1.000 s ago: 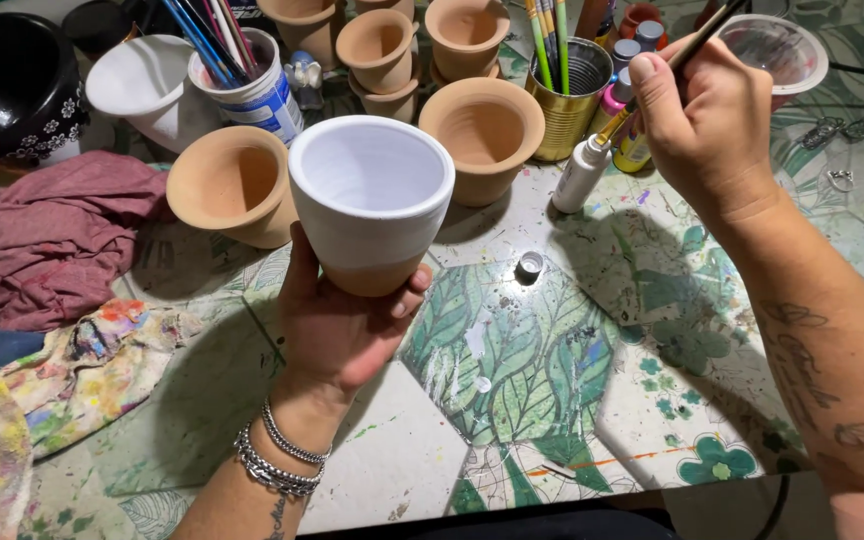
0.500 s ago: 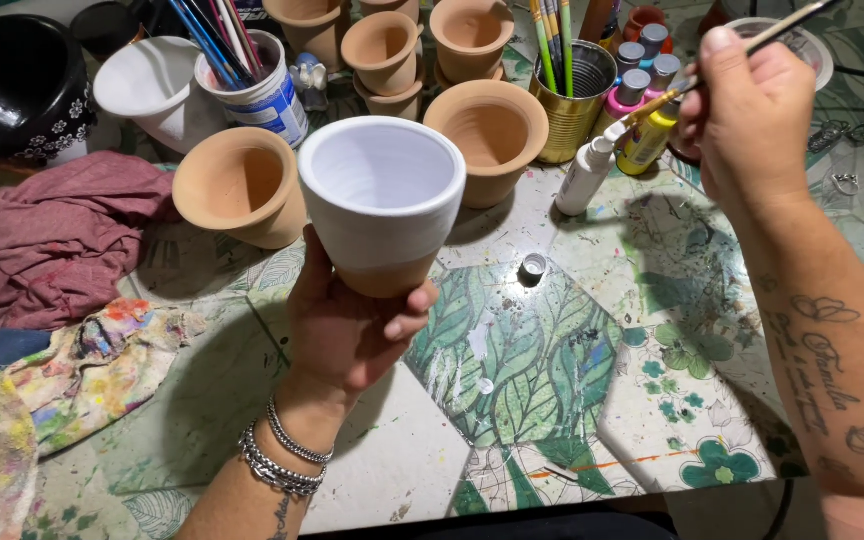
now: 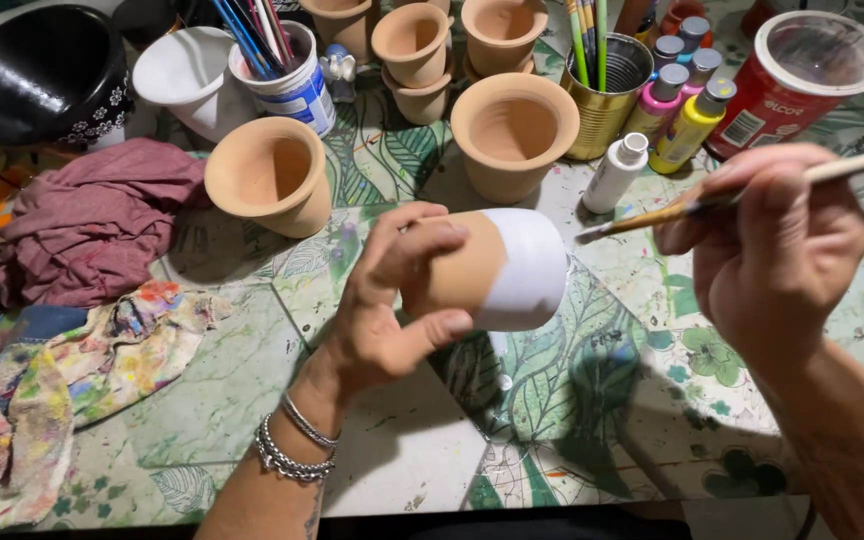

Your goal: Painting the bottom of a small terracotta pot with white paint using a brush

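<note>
Left hand (image 3: 392, 300) grasps the clay pot (image 3: 492, 268) by its bare base, held above the bench (image 3: 202, 400). Pot lies sideways, long axis left-right, white-painted rim end toward the right hand (image 3: 767, 250), which grips a paintbrush (image 3: 712, 200); bristle tip just beside the rim.

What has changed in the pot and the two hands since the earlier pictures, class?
The left hand has tipped the half-white pot from upright onto its side, mouth rightward. The right hand has brought the brush down from the bottles towards it. Both grips are unchanged; the table's clay pots stay put.
</note>
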